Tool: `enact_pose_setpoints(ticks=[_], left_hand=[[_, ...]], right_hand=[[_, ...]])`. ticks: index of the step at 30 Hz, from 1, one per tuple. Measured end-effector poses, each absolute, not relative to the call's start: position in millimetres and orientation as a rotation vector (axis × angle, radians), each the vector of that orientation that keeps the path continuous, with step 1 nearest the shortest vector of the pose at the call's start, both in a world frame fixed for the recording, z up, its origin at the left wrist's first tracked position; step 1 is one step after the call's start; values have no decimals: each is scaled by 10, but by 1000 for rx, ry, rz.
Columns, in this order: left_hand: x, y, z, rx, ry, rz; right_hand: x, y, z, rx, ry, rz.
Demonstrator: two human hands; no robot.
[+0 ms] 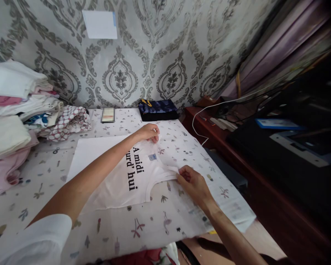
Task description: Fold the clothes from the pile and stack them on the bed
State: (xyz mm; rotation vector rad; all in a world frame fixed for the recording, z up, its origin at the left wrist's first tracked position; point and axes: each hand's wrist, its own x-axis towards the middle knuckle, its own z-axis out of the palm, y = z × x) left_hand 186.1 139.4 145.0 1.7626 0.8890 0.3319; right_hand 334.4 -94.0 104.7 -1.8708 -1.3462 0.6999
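One white top, two hands, a shoulder strap in each

One sleeveless white top lies on the patterned sheet, its neck toward the right and one blue label inside the collar. Two hands are on it: the left hand pinches the far strap, while the right hand pinches the near strap between thumb and fingers.

Beyond the top are two folded garments, a dark patterned one resting on a black one, and one small square item. One pile of clothes stands at the left. One white card is on the wall, and one white cable loops over the reddish furniture.

The left forearm crosses the top, hiding part of its body and the start of the second line of black lettering; "A midi" and "urd' hui" can be read. The pile is cut off by the left edge, and its garments overlap too much to count. A red cloth is cropped at the bottom. The square item's face is blurred out. The dark right side is poorly lit; a blue-edged object there may be a box or packet.
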Motion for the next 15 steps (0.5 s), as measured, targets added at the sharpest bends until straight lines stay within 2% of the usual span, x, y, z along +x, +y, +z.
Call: enact_pose_setpoints(ticks=[8, 15], left_hand=[[1746, 1412, 1537, 1715, 841, 405], [998, 1564, 1794, 1575, 877, 546]], right_hand=[[3230, -954, 1198, -1713, -1315, 762], [2570, -855, 1643, -1385, -1492, 844]])
